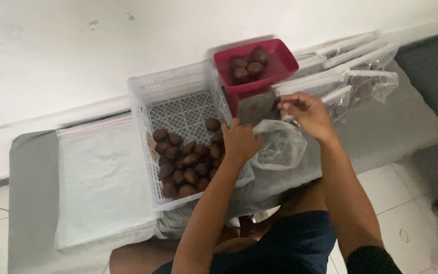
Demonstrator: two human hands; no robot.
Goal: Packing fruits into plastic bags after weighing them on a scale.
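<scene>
Grey mat: hands hold bag mouth-up.

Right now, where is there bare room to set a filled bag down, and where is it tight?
Free: the far half of the white crate, behind the brown fruit, and the grey mat right of the right hand. Crowded: around the red scale tray, where the left hand and clear bag meet, and the bagged pile.

Dim, flat indoor light, soft shadows, slightly soft focus, muted colours
</scene>
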